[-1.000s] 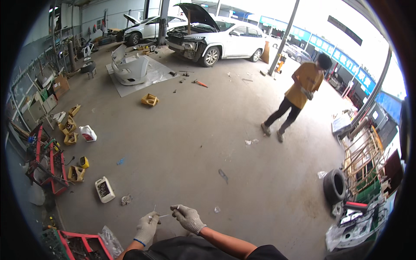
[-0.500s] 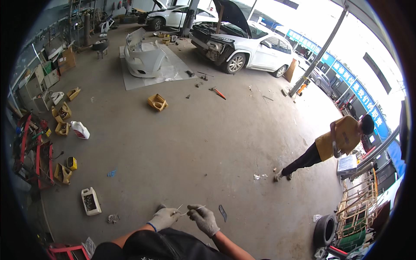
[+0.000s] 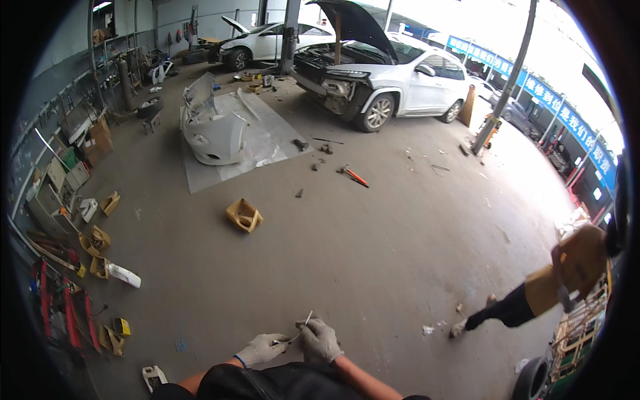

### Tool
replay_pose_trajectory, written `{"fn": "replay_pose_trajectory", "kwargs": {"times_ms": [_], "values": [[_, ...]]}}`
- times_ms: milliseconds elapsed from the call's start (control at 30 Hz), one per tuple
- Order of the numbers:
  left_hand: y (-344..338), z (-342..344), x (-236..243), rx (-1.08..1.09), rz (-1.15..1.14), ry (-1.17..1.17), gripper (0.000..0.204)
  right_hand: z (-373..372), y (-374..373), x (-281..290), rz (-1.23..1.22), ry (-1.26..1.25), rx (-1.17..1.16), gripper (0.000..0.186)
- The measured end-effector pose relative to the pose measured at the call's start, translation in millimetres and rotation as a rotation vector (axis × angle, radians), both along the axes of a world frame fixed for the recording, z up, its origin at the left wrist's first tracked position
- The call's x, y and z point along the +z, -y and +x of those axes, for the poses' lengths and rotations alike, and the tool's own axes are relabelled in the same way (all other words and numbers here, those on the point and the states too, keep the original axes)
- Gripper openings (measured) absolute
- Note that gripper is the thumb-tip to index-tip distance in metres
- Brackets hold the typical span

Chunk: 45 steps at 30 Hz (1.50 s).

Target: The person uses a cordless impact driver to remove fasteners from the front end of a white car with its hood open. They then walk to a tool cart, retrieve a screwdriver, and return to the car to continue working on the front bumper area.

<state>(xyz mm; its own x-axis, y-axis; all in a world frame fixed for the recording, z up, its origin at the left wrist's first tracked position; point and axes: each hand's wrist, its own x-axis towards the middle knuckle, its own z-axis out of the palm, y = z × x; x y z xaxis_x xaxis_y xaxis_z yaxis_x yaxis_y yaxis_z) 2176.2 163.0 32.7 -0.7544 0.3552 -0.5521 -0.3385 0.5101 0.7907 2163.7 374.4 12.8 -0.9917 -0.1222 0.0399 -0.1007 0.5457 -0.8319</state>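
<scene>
The left hand (image 3: 262,350), in a pale grey knitted glove with a blue edge, is close to the right hand (image 3: 320,339), in a glove like it. A small gap lies between them. A thin white strip (image 3: 309,318) is in the hands, above the floor (image 3: 293,267). The left hand pinches it on one side, and the right hand's bent fingers grip it on the other. One end pokes up over the right hand, and a bit crosses the gap. It is too small to tell if it is one piece or two.

Past the hands, a yellow-brown cut-open plastic jug (image 3: 245,215) sits on the floor, off the near edge of a flat grey sheet (image 3: 207,179). A hammer with an orange-red handle (image 3: 353,177) lies beyond the sheet's right corner.
</scene>
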Motion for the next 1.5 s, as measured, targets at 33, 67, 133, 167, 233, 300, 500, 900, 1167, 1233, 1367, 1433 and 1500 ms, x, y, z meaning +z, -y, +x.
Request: {"fn": "replay_pose_trajectory", "kwargs": {"times_ms": [33, 67, 133, 167, 233, 300, 500, 900, 1167, 1233, 1367, 1433, 1500], "values": [[2.4, -28.9, 0.4, 0.039, 0.002, -0.068, 0.035, -49.1, -0.5, 9.2, 0.047, -0.004, 0.056, 0.027], [2.1, -61.0, -2.0, 0.074, 0.002, -0.138, 0.036, -94.6, 0.5, 22.5, -0.061, 0.232, 0.091, 0.028], [-2.4, -129.2, 9.9, 0.115, 0.03, -0.1, 0.036, -182.3, -1.3, 56.9, -0.181, 0.441, 0.156, 0.029], [-5.1, -159.4, 12.9, 0.195, 0.073, -0.104, 0.035, -223.5, -5.5, 66.0, -0.201, 0.416, 0.183, 0.029], [-10.9, -211.8, 14.6, 0.362, 0.168, -0.103, 0.032, -298.6, -13.3, 85.4, -0.231, 0.404, 0.205, 0.029], [-12.4, -279.0, 24.5, 0.403, 0.132, 0.056, 0.031, -371.7, -11.0, 95.1, -0.279, 0.412, 0.198, 0.029], [-17.9, -489.2, -21.4, 0.426, 0.104, -0.13, 0.039, -584.7, -30.3, 21.2, -0.39, 0.47, -0.012, 0.03], [56.8, -975.7, 4.5, 0.151, 0.036, -0.306, 0.018, -940.4, -126.4, -16.4, -0.472, 0.45, -0.563, 0.03], [136.6, -1171.0, -121.0, 0.463, -0.377, -0.006, 0.024, -1269.8, -101.5, -54.1, -0.634, 0.435, -0.403, 0.031], [166.5, -1181.4, -157.3, 0.496, -0.548, 0.141, 0.029, -1367.1, -67.0, -27.1, -0.537, 0.519, -0.35, 0.03], [199.7, -1198.3, -204.3, 0.648, -0.562, 0.389, 0.031, -1538.2, -4.1, 41.5, -0.536, 0.431, -0.194, 0.029], [204.2, -1238.5, -218.7, 0.704, -0.511, 0.453, 0.03, -1617.9, 14.5, 49.0, -0.586, 0.379, -0.159, 0.032], [211.8, -1292.9, -236.2, 0.722, -0.474, 0.49, 0.029, -1686.7, 29.9, 45.2, -0.637, 0.357, -0.163, 0.032]]}}
